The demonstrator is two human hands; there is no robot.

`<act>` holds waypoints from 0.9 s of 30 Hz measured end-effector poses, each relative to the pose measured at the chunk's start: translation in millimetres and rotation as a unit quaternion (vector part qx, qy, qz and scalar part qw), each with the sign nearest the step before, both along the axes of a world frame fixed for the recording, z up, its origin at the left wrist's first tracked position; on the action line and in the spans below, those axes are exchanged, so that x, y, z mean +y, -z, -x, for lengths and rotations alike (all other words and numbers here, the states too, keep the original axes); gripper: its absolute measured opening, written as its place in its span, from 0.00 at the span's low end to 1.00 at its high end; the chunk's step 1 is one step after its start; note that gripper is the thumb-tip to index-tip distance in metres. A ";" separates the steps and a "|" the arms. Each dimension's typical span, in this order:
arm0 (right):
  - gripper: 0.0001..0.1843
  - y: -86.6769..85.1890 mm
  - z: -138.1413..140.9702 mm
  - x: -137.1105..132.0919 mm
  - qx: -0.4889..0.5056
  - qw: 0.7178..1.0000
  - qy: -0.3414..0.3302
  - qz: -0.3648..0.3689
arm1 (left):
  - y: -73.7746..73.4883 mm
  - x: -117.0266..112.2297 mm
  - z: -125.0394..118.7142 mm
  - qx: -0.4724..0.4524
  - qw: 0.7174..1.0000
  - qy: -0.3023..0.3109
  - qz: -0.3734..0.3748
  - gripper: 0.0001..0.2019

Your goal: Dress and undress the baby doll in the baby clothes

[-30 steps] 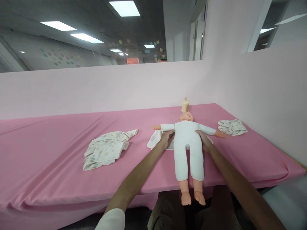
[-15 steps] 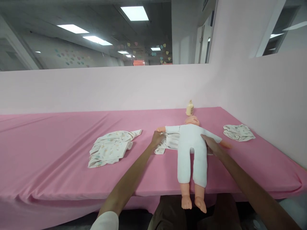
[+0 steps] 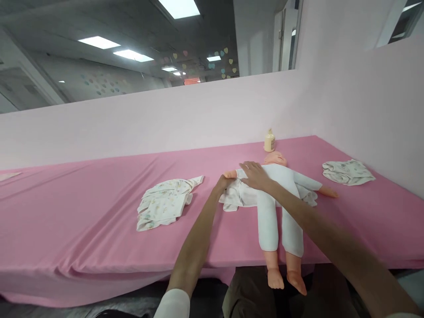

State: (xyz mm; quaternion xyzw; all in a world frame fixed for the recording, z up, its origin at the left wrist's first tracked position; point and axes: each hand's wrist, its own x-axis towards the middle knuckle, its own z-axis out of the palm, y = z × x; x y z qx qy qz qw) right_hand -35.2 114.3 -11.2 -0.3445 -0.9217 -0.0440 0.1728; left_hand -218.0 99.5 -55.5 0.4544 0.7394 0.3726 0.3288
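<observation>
A baby doll [image 3: 269,216] in a white body suit lies on its back on the pink cloth, its feet hanging past the front edge. Under its torso is a spread white garment [image 3: 247,194]. My left hand [image 3: 223,183] is closed at the doll's hand on the left side; the fingers are partly hidden. My right hand [image 3: 255,176] lies with fingers stretched out across the doll's left-side upper arm and shoulder, covering part of the sleeve. The doll's other arm [image 3: 309,181] is spread out to the right.
A patterned baby garment [image 3: 165,204] lies to the left on the pink-covered table [image 3: 109,198]. Another folded patterned cloth [image 3: 347,172] is at the right. A pump bottle [image 3: 269,141] stands behind the doll's head, near the wall [image 3: 198,119].
My right hand has moved left from the doll's right-side flank to its left-side arm. My left hand stays at the doll's hand. The view has tilted and shifted somewhat.
</observation>
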 end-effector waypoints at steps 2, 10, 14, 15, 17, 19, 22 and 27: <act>0.33 6.5 14.8 5.0 -0.001 0.999 -0.033 0.028 | -6.2 -5.9 9.0 -0.057 0.998 0.030 0.002 0.11; 0.24 16.8 23.7 17.5 -0.018 0.999 -0.014 0.042 | -16.0 -28.0 18.4 -0.182 0.982 0.029 -0.035 0.07; 0.22 14.1 23.4 17.0 -0.042 0.998 0.008 0.041 | -30.5 -29.6 17.6 -0.192 0.972 -0.043 -0.130 0.16; 0.22 13.9 24.1 16.0 -0.045 0.998 0.013 0.043 | -35.6 -30.2 16.1 -0.203 0.964 -0.059 -0.160 0.18; 0.22 14.4 26.3 13.4 -0.046 0.998 0.018 0.049 | -45.4 -31.9 9.0 -0.235 0.946 -0.068 -0.211 0.21; 0.21 15.8 28.7 11.1 -0.033 0.997 0.016 0.070 | -53.1 -34.0 -4.0 -0.268 0.931 -0.042 -0.244 0.21; 0.17 17.3 30.6 11.8 0.001 0.993 0.017 0.114 | -60.2 -37.6 -27.5 -0.296 0.917 0.033 -0.267 0.19; 0.17 11.1 25.4 25.0 0.083 0.982 0.020 0.171 | -65.7 -45.2 -43.8 -0.328 0.904 0.131 -0.243 0.22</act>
